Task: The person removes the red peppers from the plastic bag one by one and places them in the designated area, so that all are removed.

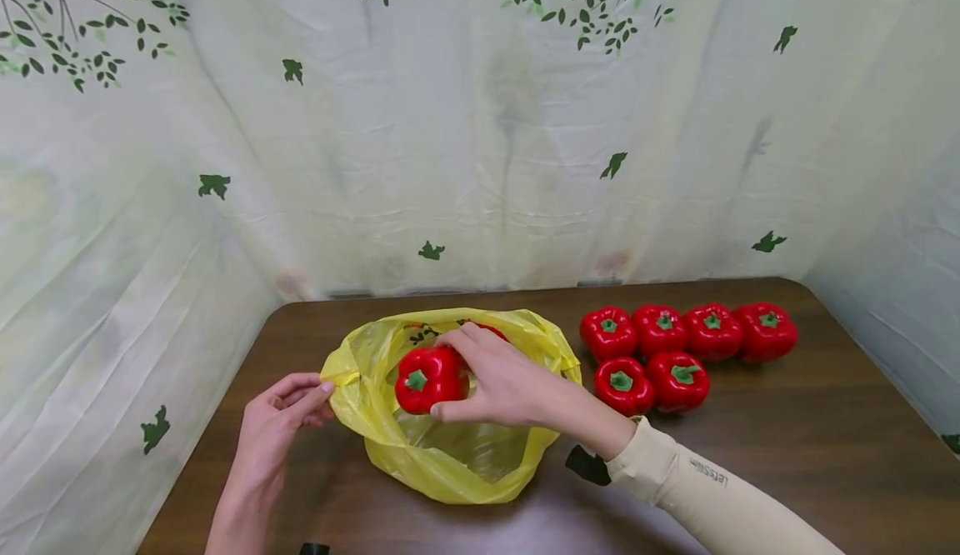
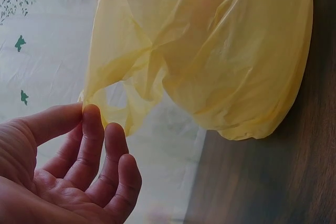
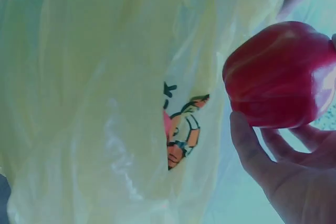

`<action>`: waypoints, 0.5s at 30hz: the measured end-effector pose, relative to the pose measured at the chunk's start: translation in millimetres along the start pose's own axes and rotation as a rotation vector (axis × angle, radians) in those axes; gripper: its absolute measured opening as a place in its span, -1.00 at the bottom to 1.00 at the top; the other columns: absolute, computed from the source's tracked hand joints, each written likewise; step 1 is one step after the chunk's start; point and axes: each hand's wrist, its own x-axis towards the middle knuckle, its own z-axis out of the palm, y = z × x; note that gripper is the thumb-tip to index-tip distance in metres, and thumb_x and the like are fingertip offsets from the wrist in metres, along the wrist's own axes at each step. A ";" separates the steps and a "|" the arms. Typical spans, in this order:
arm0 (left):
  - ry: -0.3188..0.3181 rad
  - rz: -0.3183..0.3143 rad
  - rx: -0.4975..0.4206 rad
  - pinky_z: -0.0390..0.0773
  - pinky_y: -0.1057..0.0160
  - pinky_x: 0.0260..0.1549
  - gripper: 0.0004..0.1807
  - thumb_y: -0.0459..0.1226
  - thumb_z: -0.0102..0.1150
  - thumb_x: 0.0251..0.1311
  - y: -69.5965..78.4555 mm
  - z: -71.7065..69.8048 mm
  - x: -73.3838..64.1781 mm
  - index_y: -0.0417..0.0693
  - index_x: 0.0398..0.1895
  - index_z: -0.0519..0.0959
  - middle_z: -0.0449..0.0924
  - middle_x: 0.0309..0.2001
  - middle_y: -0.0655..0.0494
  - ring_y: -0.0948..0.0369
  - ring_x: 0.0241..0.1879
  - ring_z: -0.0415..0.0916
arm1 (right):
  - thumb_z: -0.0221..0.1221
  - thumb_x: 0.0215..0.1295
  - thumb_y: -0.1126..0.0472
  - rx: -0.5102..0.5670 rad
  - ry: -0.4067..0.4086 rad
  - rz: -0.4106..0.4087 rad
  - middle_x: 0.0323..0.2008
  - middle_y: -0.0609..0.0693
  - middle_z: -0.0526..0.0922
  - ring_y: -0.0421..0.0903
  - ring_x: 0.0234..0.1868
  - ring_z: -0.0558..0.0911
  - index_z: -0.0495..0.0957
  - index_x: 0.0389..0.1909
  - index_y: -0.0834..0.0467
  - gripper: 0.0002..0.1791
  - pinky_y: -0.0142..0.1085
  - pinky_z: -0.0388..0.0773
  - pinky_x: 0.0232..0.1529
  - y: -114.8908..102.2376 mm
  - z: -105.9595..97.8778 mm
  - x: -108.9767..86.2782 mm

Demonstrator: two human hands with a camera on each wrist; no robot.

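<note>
A yellow plastic bag [image 1: 435,476] stands with its mouth wide on the brown table. My left hand [image 1: 273,422] pinches the bag's left edge between thumb and forefinger; in the left wrist view that hand [image 2: 79,166] has the other fingers loosely bent. Over the bag's mouth, my right hand [image 1: 502,380] grips a red bell pepper [image 1: 429,380] with a green stem. The same pepper [image 3: 281,77] shows in the right wrist view, with thumb and fingers of the right hand [image 3: 299,182] around it. Another bit of red shows behind the right hand, inside the bag's far rim.
Several red bell peppers [image 1: 712,332] stand in two rows right of the bag, with a front pepper [image 1: 624,384] close to my right forearm. The wooden table [image 1: 817,455] ends at a pale curtain [image 1: 480,163] printed with green leaves.
</note>
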 end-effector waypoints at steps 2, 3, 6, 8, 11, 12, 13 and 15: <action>0.004 -0.002 -0.002 0.62 0.26 -0.43 -0.77 -0.22 0.42 0.15 -0.6 -0.6 -0.6 -0.18 -0.24 0.62 0.67 -0.47 0.11 0.18 -0.49 0.62 | 0.26 0.11 -0.29 0.029 0.025 -0.003 -0.01 -0.19 0.43 -0.24 0.00 0.41 0.36 0.22 0.00 -0.27 -0.31 0.49 -0.02 -1.9 -2.8 -4.4; 0.005 0.000 -0.003 0.62 0.26 -0.43 -0.77 -0.23 0.42 0.15 -0.7 -0.7 -0.8 -0.18 -0.24 0.62 0.67 -0.47 0.11 0.18 -0.50 0.62 | 0.27 0.11 -0.28 0.043 0.036 -0.004 -0.01 -0.19 0.43 -0.25 0.00 0.42 0.36 0.21 0.00 -0.28 -0.31 0.49 -0.02 -2.5 -4.0 -6.7; 0.006 0.005 0.001 0.62 0.26 -0.44 -0.76 -0.22 0.42 0.15 -0.7 -1.3 -1.2 -0.19 -0.24 0.62 0.67 -0.47 0.11 0.19 -0.50 0.61 | 0.30 0.11 -0.25 0.094 0.071 -0.006 0.03 -0.19 0.44 -0.26 0.01 0.44 0.36 0.22 0.03 -0.27 -0.31 0.51 0.00 -4.1 -8.1 -14.0; 0.005 0.008 0.000 0.62 0.26 -0.43 -0.75 -0.22 0.41 0.16 -0.6 -1.1 -1.2 -0.20 -0.23 0.62 0.67 -0.47 0.11 0.19 -0.50 0.61 | 0.31 0.11 -0.22 0.132 0.091 0.003 0.06 -0.20 0.43 -0.28 0.02 0.46 0.35 0.24 0.04 -0.26 -0.30 0.53 0.00 -4.1 -10.2 -19.8; 0.002 0.013 0.001 0.62 0.26 -0.43 -0.75 -0.23 0.41 0.16 -0.6 -0.7 -1.0 -0.21 -0.22 0.62 0.67 -0.47 0.11 0.19 -0.50 0.62 | 0.32 0.11 -0.19 0.208 0.127 0.028 0.10 -0.24 0.42 -0.29 0.04 0.47 0.33 0.26 -0.01 -0.27 -0.24 0.55 0.01 -4.4 -13.4 -28.7; 0.001 0.014 0.001 0.62 0.26 -0.43 -0.75 -0.23 0.41 0.16 -0.6 -0.7 -0.9 -0.21 -0.22 0.62 0.67 -0.47 0.11 0.19 -0.50 0.62 | 0.32 0.12 -0.17 0.242 0.138 0.039 0.11 -0.26 0.42 -0.29 0.03 0.48 0.32 0.27 -0.03 -0.28 -0.23 0.55 0.01 -4.2 -14.3 -31.6; 0.001 0.015 0.000 0.62 0.26 -0.43 -0.75 -0.23 0.41 0.16 -0.6 -0.6 -0.9 -0.21 -0.22 0.62 0.68 -0.46 0.11 0.19 -0.50 0.62 | 0.32 0.12 -0.16 0.278 0.150 0.052 0.10 -0.28 0.43 -0.29 0.03 0.48 0.33 0.26 -0.06 -0.29 -0.22 0.55 0.01 -4.0 -15.1 -34.4; 0.001 0.016 -0.001 0.62 0.26 -0.43 -0.75 -0.23 0.41 0.16 -0.6 -0.5 -1.0 -0.21 -0.22 0.62 0.68 -0.46 0.11 0.19 -0.50 0.62 | 0.32 0.15 -0.14 0.365 0.168 0.076 0.09 -0.29 0.44 -0.25 0.01 0.50 0.33 0.25 -0.11 -0.34 -0.21 0.54 0.02 -3.2 -16.3 -39.6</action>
